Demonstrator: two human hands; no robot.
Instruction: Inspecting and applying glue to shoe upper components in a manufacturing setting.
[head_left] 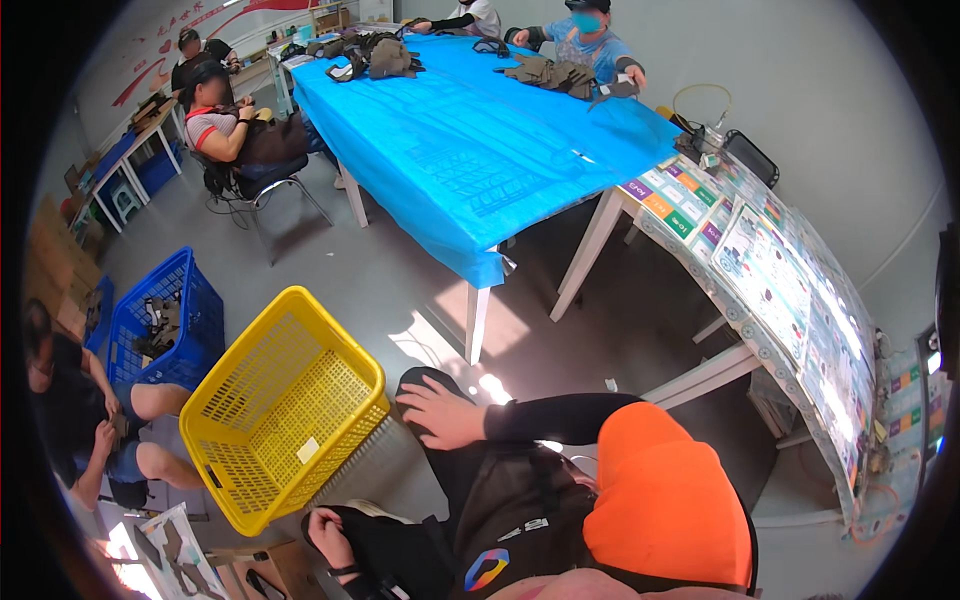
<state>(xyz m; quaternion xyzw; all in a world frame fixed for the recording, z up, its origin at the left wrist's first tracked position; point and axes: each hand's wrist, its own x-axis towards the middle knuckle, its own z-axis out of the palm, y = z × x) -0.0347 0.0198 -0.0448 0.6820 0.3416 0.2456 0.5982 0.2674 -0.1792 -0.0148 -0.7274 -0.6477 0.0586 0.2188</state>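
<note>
My right hand (441, 411) lies flat on my dark-trousered knee, fingers spread, holding nothing. Lower down, my left hand (330, 540) rests on my other thigh with its fingers curled in, and no object shows in it. A dark band circles the left wrist. Just beyond both hands stands a yellow plastic basket (345, 350) with perforated walls. Inside, a small white slip of paper (308, 450) lies against the mesh. My right arm wears a black sleeve under an orange shirt sleeve.
A long table with a blue cover (440, 150) stands ahead, with dark gloves (390, 60) piled at its far end. On the right is a table with a patterned cover (690, 215). A blue crate (190, 310) holds dark pieces. Several people sit or stand around.
</note>
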